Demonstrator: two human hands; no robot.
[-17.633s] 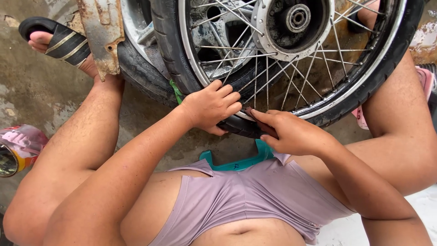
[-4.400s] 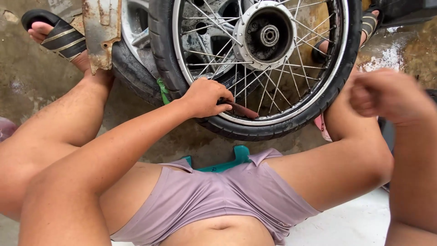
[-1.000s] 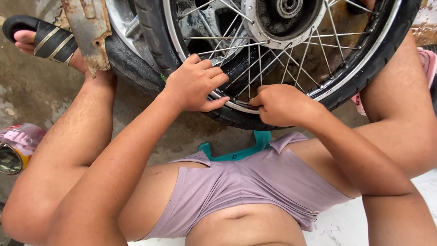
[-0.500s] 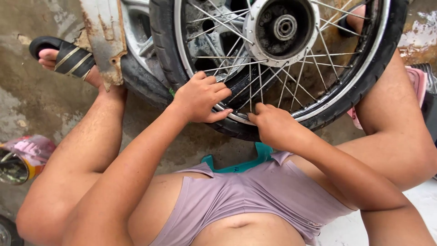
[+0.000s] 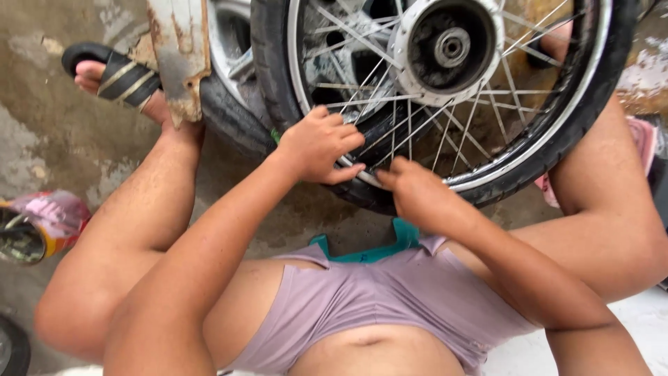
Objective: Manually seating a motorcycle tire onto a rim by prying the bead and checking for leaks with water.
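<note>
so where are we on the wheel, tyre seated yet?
Done: the wheel is off any bike, standing on the concrete between the person's legs, tyre around most of the rim. In hand: left hand and right hand both press at the tyre's bottom edge by the rim. Left: whether that bottom section is seated is hidden under the fingers.

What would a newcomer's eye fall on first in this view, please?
Probably the spoked wheel with its black tyre, filling the top centre. Next, the left hand and right hand, meeting at the wheel's lower rim just in front of the seated person. A rusty metal plate hangs at upper left, beside a striped sandal.
</note>
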